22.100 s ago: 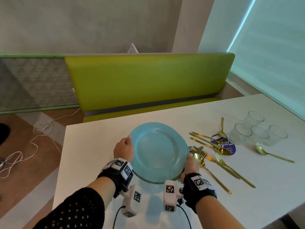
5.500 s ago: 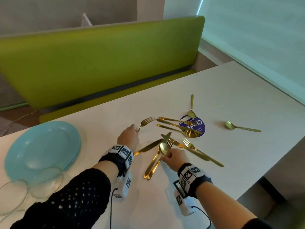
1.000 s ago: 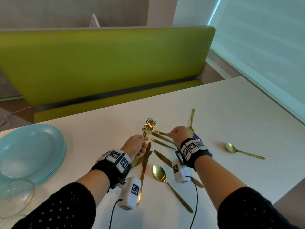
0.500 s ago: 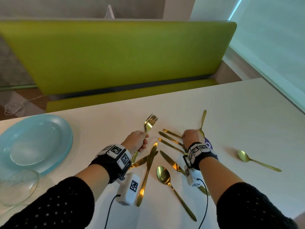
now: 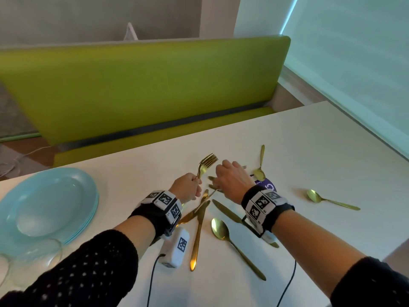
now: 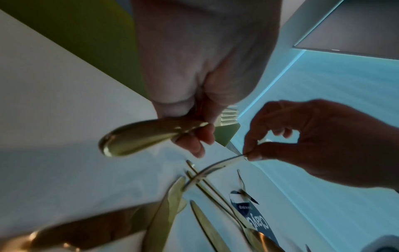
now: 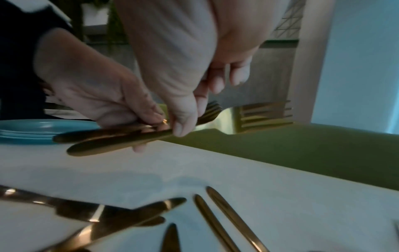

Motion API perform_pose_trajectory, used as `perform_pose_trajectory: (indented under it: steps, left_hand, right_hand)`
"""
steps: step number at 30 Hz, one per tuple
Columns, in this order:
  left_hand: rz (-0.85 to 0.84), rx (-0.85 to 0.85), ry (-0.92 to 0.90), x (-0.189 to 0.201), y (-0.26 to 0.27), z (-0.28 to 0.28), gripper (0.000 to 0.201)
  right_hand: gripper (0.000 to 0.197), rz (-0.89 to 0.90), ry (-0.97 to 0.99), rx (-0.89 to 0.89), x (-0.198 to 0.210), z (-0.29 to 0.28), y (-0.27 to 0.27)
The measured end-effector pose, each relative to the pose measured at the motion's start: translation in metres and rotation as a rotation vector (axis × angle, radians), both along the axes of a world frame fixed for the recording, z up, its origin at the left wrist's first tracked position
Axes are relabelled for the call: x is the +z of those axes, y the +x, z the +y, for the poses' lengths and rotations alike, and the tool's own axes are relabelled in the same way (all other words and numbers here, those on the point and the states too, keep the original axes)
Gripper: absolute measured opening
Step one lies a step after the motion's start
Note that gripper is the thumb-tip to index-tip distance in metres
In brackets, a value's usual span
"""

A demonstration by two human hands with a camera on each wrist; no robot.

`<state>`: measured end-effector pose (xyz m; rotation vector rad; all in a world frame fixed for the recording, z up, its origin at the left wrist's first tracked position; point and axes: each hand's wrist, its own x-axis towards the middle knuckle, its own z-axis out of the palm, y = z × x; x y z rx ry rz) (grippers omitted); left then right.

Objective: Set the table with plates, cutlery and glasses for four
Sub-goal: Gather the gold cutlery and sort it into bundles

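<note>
Table: a white rectangular table (image 5: 309, 138) held everything; its far long edge ran along the green bench.
Bench: a lime-green upholstered bench (image 5: 143, 85) stood behind the table, a grey wall above it.
Window: a pale roller blind (image 5: 354, 52) glowed on the right.
Left hand: the left hand (image 5: 186, 189) was curled round gold forks (image 5: 204, 166), tines up, above the table's middle.
Right hand: the right hand (image 5: 231, 179), just beside the left, pinched another fork (image 6: 215, 168) by its stem between thumb and fingertips.
Loose cutlery: knives (image 5: 198, 231) and a spoon (image 5: 232, 242) lay on the table beneath the wrists.
Plates: a stack of turquoise plates (image 5: 47, 202) sat at the table's left end.
</note>
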<state>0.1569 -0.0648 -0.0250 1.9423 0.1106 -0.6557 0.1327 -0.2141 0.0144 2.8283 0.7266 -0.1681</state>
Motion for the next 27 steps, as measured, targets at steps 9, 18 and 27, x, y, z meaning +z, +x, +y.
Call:
perform_pose_trajectory:
  steps: [9,18,27]
  left_hand:
    - [0.188,-0.243,-0.208,0.016,-0.040,0.004,0.019]
    - [0.187,-0.343,-0.195,0.020,-0.075,0.014,0.025]
    - [0.127,-0.252,-0.174,0.021,-0.093,0.019,0.019]
  right_hand:
    - [0.021,0.014,-0.049,0.080,0.012,0.028,-0.039]
    - [0.021,-0.018,-0.031,0.080,0.016,0.035,-0.076]
    - [0.020,-0.143,0.445,-0.222,-0.001,0.025,-0.100]
